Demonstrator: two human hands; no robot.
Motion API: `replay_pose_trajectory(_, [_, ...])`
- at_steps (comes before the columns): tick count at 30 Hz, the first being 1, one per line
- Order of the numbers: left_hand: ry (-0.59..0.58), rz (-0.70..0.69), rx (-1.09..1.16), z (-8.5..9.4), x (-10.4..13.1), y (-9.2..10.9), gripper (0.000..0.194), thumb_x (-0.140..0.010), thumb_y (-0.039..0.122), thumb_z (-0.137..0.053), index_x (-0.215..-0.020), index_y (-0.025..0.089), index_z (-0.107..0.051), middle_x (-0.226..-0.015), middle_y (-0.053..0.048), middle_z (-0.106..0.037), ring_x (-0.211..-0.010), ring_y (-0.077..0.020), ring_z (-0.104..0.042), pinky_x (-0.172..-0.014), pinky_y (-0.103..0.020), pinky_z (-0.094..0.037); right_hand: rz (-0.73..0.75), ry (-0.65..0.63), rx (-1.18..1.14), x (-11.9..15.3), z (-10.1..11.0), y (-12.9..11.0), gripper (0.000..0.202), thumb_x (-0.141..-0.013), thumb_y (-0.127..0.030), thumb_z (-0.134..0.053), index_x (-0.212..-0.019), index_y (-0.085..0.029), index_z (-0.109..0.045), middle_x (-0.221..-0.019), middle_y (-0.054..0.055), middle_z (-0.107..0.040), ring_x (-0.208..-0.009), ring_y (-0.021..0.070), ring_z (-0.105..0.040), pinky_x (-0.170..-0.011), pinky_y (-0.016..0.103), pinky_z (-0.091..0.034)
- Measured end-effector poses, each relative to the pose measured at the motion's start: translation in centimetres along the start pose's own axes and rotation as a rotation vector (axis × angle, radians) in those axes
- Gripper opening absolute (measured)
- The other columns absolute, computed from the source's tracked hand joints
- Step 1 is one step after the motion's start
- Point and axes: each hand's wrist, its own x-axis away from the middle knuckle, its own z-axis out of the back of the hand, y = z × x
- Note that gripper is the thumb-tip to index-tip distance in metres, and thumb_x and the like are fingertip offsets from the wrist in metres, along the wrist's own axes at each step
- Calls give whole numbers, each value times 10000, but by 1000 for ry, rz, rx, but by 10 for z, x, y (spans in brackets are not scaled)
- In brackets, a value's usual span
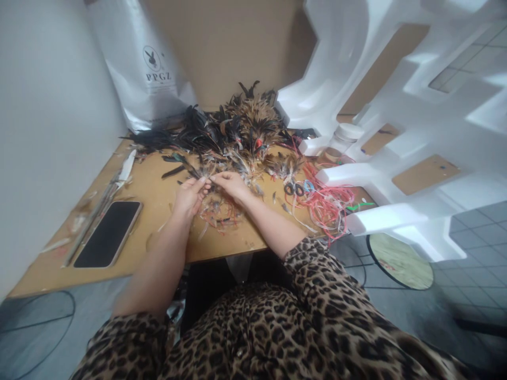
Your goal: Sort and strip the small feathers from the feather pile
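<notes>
My left hand [190, 195] is closed, its thumb and fingers pinching the base of a small bunch of dark and brown feathers [200, 170]. Thumb and fingertips of my right hand [232, 184] are pressed together right beside it, at the same spot on the feather base. Whatever lies between the right fingertips is too small to make out. Loose feather scraps and bits of red strand [219, 215] lie on the wooden table [249, 237] just below both hands. Behind them spreads a large pile of black and brown feathers [253, 113].
At left lies a dark-screened phone [109, 235] beside thin rods [95, 216]. On the right are scissors [294, 189], tangled red and white strands [328, 206], a lidded jar [344, 138] and large white foam pieces [435, 132]. A printed white bag [150, 68] stands at the back.
</notes>
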Motion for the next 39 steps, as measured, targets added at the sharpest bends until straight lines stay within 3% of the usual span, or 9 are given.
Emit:
replay_pose_trajectory(4, [-42,2,-17,-1,2,0,97,-649,173,-709,-643,111,-635,-617,-27,-635,-500,-42,-549,-464,-117,-432,-135,-72,-258,0,-3,1,294,-572,-367,-738,-738,-144,-642,-639,-14,-622,-484,33,-428,-468,169,-313])
replay_pose_trajectory(8, [-78,8,-50,-1,3,0,124,-630,192,-724,-681,105,-653,-640,-36,-647,-503,-44,-556,-469,-120,-431,-120,-64,-392,0,-4,0,282,-526,-303,-764,-720,-150,-627,-598,-31,-612,-482,32,-430,-476,163,-335])
replay_pose_trajectory(14, [-74,29,-101,-3,5,-1,178,-599,210,-744,-717,95,-676,-637,-42,-652,-519,-54,-575,-480,-122,-438,110,60,-178,1,-6,-2,175,-584,-261,-709,-682,-139,-630,-622,-29,-621,-601,69,-534,-659,216,-429])
replay_pose_trajectory(18, [-102,32,-144,-2,6,0,177,-599,211,-743,-712,90,-680,-641,-49,-656,-519,-54,-577,-496,-125,-450,147,93,-69,1,-3,-3,162,-599,-257,-691,-685,-133,-632,-652,-28,-622,-620,69,-534,-695,225,-430])
replay_pose_trajectory(21, [-116,36,-183,-2,7,1,163,-604,205,-736,-701,86,-679,-636,-55,-655,-511,-54,-573,-500,-128,-451,140,60,-61,2,0,-6,195,-588,-268,-702,-700,-127,-626,-659,-26,-617,-610,63,-525,-677,219,-425])
replay_pose_trajectory(28, [-157,68,-212,-2,10,6,132,-607,185,-721,-671,82,-670,-679,-92,-679,-509,-72,-586,-494,-149,-459,43,-153,-71,9,7,-21,269,-562,-324,-732,-685,-115,-615,-583,-26,-592,-565,60,-502,-620,209,-409])
replay_pose_trajectory(32, [-153,99,-216,0,9,3,150,-605,181,-720,-718,94,-673,-715,-102,-693,-567,-107,-632,-514,-161,-478,55,-80,-13,10,8,-23,242,-556,-294,-732,-681,-114,-630,-599,-23,-592,-568,66,-502,-618,217,-413])
replay_pose_trajectory(39, [-179,56,-271,2,8,0,168,-614,217,-728,-716,92,-682,-667,-99,-683,-550,-107,-624,-543,-178,-485,247,-42,45,3,10,-12,206,-557,-293,-725,-646,-129,-638,-752,6,-612,-714,86,-540,-727,224,-416])
